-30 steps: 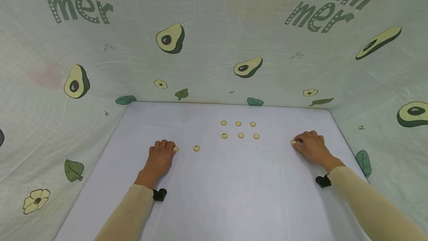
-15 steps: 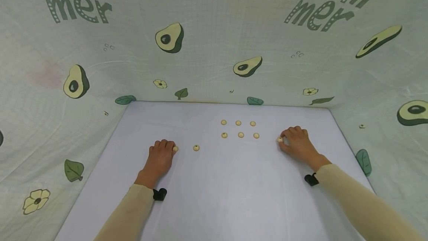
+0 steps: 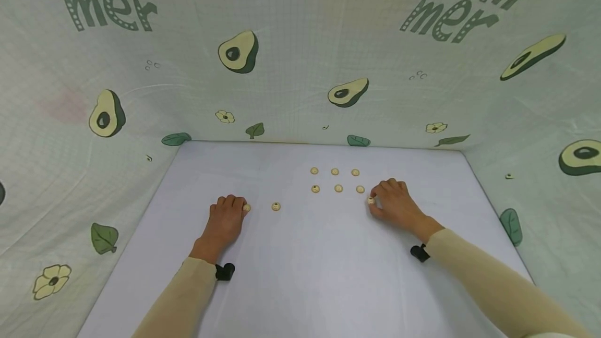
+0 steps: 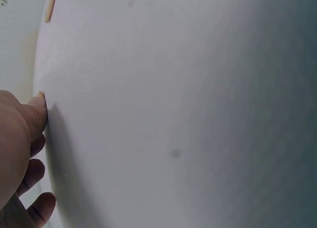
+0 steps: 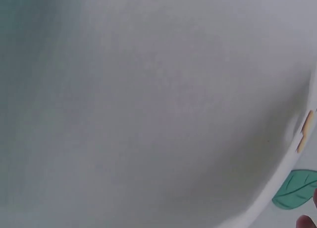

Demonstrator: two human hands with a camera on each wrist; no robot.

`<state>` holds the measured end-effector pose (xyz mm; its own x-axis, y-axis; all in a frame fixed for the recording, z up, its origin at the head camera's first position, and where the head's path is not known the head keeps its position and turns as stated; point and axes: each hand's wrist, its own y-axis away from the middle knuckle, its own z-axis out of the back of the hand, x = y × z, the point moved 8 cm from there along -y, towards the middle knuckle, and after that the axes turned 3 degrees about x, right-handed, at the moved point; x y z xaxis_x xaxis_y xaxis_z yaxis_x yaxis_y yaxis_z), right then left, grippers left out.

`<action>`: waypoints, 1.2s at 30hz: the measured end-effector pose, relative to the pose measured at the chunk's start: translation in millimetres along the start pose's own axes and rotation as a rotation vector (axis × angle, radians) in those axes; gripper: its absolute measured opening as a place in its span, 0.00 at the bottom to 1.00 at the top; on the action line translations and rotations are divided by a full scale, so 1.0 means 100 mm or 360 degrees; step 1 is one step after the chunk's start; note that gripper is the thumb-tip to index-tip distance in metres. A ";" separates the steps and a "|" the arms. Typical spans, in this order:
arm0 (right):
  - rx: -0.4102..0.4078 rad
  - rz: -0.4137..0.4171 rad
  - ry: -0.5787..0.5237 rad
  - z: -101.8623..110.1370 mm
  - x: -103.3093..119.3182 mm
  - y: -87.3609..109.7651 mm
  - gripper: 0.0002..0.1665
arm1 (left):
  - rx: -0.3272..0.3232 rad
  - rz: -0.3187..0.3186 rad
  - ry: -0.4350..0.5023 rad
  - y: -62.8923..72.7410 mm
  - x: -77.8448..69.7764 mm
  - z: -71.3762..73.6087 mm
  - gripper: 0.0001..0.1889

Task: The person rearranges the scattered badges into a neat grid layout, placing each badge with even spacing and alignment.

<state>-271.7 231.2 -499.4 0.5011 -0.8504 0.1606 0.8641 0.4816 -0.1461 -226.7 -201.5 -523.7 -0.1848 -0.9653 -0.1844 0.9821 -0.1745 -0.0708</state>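
Note:
In the head view my left hand (image 3: 226,223) rests on the white table, thumb and index finger at a small round pale wooden disc (image 3: 247,207). The left wrist view has the thumb against that disc's edge (image 4: 41,94), the other fingers curled below. To its right another disc (image 3: 276,206) lies alone. My right hand (image 3: 396,205) pinches a disc (image 3: 371,200) between thumb and index finger. It is just right of and below the nearest disc (image 3: 360,189) of a two-row group. Only fingertips (image 5: 305,222) of that hand show in the right wrist view.
The group's front row includes a disc with a dark hole (image 3: 315,189); its back row includes another disc (image 3: 335,171). A hanging cloth (image 3: 291,67) printed with avocados and leaves borders the white table (image 3: 305,275) at the back and sides.
My right hand has moved left across the table with its disc, from the right side to beside the two-row group. My left hand has stayed in place.

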 end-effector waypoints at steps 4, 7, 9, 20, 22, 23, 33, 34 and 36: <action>0.0045 0.0024 0.0021 -0.06 0.09 0.00 0.11 | -0.0008 -0.0003 -0.0001 0.00 -0.01 0.01 0.11; 0.0071 0.0041 0.0039 -0.09 0.13 -0.01 0.10 | -0.0006 -0.0001 -0.0004 0.01 -0.01 0.01 0.11; 0.0077 0.0047 0.0038 -0.10 0.15 -0.02 0.11 | -0.0004 0.0000 -0.0001 0.01 -0.01 0.02 0.11; 0.0073 0.0058 0.0065 -0.13 0.15 -0.05 0.12 | 0.0006 0.0001 0.0012 0.01 -0.02 0.03 0.11; 0.0077 0.0053 0.0058 -0.13 0.15 -0.05 0.12 | 0.0005 0.0000 0.0010 0.01 -0.02 0.03 0.11; 0.0082 0.0048 0.0055 -0.13 0.14 -0.04 0.11 | 0.0001 -0.0003 0.0010 0.01 -0.02 0.03 0.11; 0.0146 0.0010 0.0030 -0.16 0.11 -0.02 0.11 | -0.0025 -0.0017 0.0005 0.02 -0.02 0.04 0.11; 0.0147 0.0010 0.0029 -0.17 0.11 -0.02 0.11 | -0.0021 -0.0015 0.0008 0.02 -0.02 0.04 0.11; 0.0145 0.0013 0.0031 -0.17 0.10 -0.02 0.12 | -0.0017 -0.0014 0.0011 0.02 -0.03 0.04 0.11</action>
<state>-268.8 218.1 -514.2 0.5079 -0.8499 0.1407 0.8612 0.5050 -0.0579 -224.2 -200.0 -519.1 -0.1935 -0.9624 -0.1904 0.9800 -0.1806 -0.0831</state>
